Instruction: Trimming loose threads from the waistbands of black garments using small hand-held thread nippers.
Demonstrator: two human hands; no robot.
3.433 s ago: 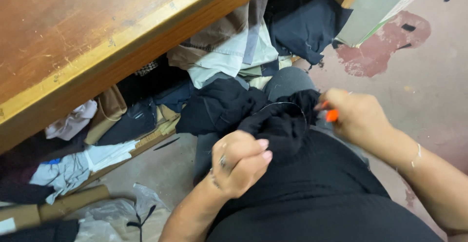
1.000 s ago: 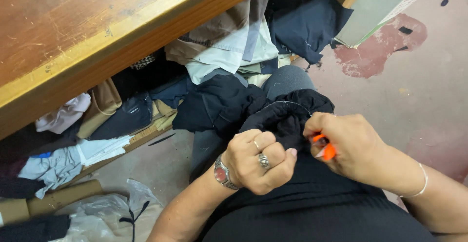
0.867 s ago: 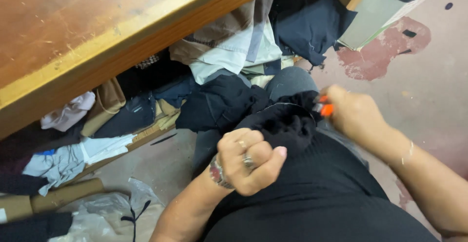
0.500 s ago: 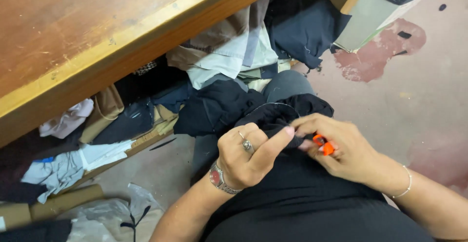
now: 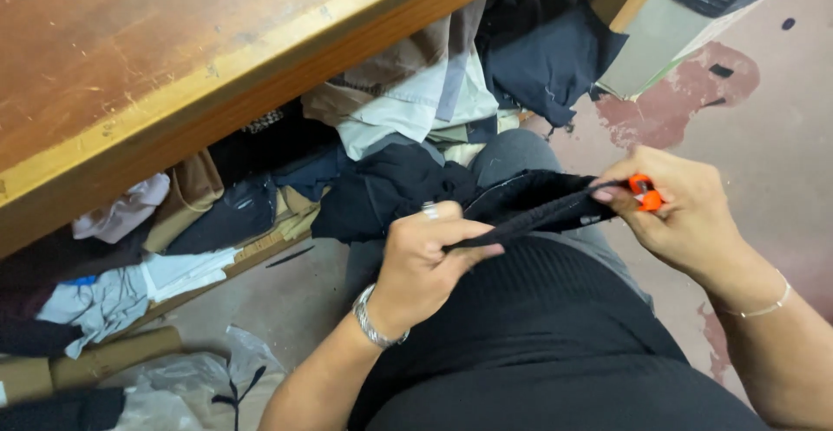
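Note:
I sit with a piece of black fabric (image 5: 538, 207) stretched across my lap. My left hand (image 5: 425, 262), with a ring and a silver bracelet, pinches the near end of the cloth between thumb and fingers. My right hand (image 5: 672, 214) holds the far end of the fabric together with a small orange tool (image 5: 644, 191), its tip against the cloth's edge. The seam runs taut between both hands. A thin bracelet circles my right wrist.
A wooden table (image 5: 173, 58) overhangs at upper left. Under it lies a heap of folded and crumpled clothes (image 5: 399, 110) in white, tan, grey and black. Cardboard (image 5: 95, 357) and a plastic bag (image 5: 191, 379) lie on the concrete floor (image 5: 764, 136) at lower left.
My right hand has moved away to the right with the orange tool, and the fabric is now pulled out straight between both hands instead of bunched under them.

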